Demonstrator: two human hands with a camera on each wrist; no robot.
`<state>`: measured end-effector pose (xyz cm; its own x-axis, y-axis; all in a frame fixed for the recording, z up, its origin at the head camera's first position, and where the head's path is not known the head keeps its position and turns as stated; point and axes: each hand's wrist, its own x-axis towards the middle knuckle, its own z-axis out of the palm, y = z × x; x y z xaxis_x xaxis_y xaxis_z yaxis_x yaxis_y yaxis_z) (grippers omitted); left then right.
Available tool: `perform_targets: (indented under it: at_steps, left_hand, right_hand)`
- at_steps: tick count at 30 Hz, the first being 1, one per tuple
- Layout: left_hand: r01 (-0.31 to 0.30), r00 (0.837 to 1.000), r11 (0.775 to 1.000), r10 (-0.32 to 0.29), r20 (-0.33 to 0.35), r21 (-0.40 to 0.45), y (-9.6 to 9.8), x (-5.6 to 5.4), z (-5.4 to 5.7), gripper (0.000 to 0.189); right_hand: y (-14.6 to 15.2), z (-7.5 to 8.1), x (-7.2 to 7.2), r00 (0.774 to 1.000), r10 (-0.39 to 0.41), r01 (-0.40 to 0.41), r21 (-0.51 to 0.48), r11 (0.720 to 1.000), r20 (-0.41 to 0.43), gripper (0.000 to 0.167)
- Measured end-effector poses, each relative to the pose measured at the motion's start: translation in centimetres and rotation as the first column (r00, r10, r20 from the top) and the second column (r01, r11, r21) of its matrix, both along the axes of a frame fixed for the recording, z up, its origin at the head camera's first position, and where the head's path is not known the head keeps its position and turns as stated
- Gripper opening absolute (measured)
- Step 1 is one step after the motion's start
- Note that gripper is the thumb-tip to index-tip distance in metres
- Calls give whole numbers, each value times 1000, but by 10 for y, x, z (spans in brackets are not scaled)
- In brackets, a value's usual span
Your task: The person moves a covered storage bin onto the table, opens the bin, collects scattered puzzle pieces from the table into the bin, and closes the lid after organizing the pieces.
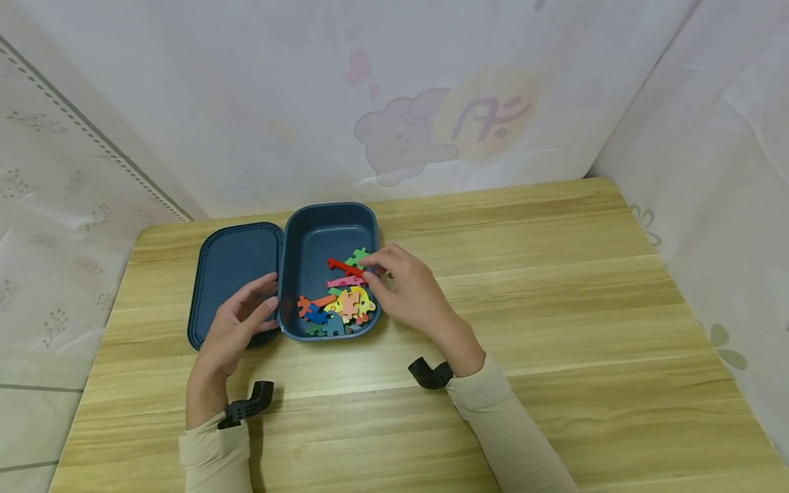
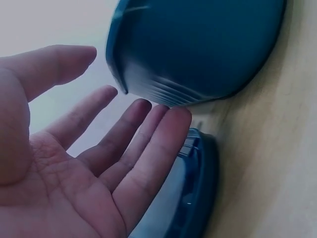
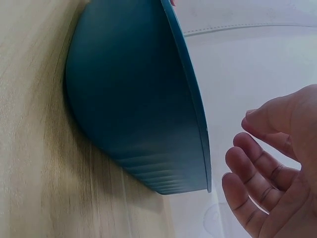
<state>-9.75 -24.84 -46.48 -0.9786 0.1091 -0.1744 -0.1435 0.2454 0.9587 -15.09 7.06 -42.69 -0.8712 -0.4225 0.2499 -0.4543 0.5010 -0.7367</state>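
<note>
A dark blue rectangular box (image 1: 333,213) holds a pile of colourful puzzle pieces. On top, a long red puzzle piece (image 1: 346,268) slants across the others. My right hand (image 1: 409,291) is at the box's right rim, thumb and forefinger by the red piece's end. In the right wrist view the fingers (image 3: 262,183) are loosely bent and nothing shows between them. My left hand (image 1: 240,315) is over the lid's near right edge, beside the box's left wall. Its fingers (image 2: 148,158) are spread and relaxed, holding nothing; whether they touch the box I cannot tell.
The blue lid (image 1: 234,257) lies flat against the box's left side. Both stand towards the back left of a wood-grain table (image 1: 555,287). Printed white cloth (image 1: 277,103) hangs behind the table and at both sides. A black curved mount sits at each wrist.
</note>
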Motion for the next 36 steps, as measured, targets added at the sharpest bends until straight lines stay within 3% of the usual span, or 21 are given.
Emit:
perform_targets:
  at_steps: [8, 20, 24, 28, 36]
  left_hand:
    - [-26, 990, 996, 13, -140, -89, 1, 5, 11, 52]
    - [-146, 940, 961, 61, -336, -234, 3, 13, 33, 49]
    - [-204, 919, 940, 87, -385, -275, 2, 15, 36, 50]
    - [-268, 902, 902, 111, -417, -340, 2, 17, 40, 51]
    - [-323, 895, 858, 138, -425, -400, -9, 21, 38, 52]
  right_hand:
    - [-6, 2, 2, 1000, 18, -18, -11, 1000, -4, 21]
    - [-14, -1, 6, 999, 6, -7, -12, 1000, -47, 23]
    - [-18, -2, 8, 998, 22, -22, 1, 1000, -62, 23]
    - [-21, -1, 11, 997, 40, -39, 13, 999, -63, 24]
    - [-32, -4, 16, 991, 77, -75, 18, 997, -107, 22]
